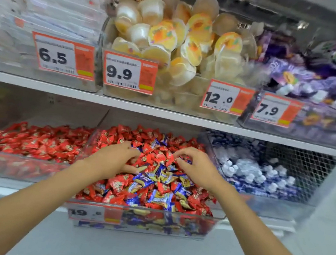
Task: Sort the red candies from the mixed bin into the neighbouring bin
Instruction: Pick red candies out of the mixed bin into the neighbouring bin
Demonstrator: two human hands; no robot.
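Step in hand: picking. Left of the hands, the red bin (12,164) is holding red pieces only. The left hand (115,159) is gripping red candies (151,157) in the mixed bin (143,210); blue candies (157,174) are lying between the hands. The right hand (196,168) is curling onto the pile; its grip cannot be told. Next move, as judged: lifting reds only and carrying them left over the bin wall. Right of the hands, a mesh bin (295,162) is holding blue-and-white packs.
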